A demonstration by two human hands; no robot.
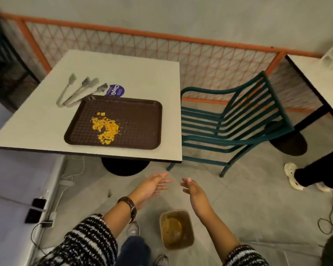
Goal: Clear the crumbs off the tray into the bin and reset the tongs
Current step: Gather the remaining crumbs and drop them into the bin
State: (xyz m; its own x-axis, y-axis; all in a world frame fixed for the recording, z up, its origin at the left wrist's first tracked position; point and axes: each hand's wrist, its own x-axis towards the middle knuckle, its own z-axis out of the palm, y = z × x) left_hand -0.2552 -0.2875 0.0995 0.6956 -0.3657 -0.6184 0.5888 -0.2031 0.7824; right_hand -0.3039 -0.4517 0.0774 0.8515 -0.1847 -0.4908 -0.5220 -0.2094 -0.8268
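A purple sticker (115, 90) lies on my table (146, 77), toward its far edge. Past the table's right edge stands a green chair (231, 120) on the floor, turned toward it. An orange mesh fence (181, 52) runs behind both. A second table (319, 77) sits further right. Near it I see someone's white shoe (293, 175). Cables (327, 223) trail across the floor at right, and plugs (36, 210) at left.

Head-worn, forward-down, over table (37, 129)

Black-and-white knit sleeves (88, 240), dark wristwatch (130, 205)
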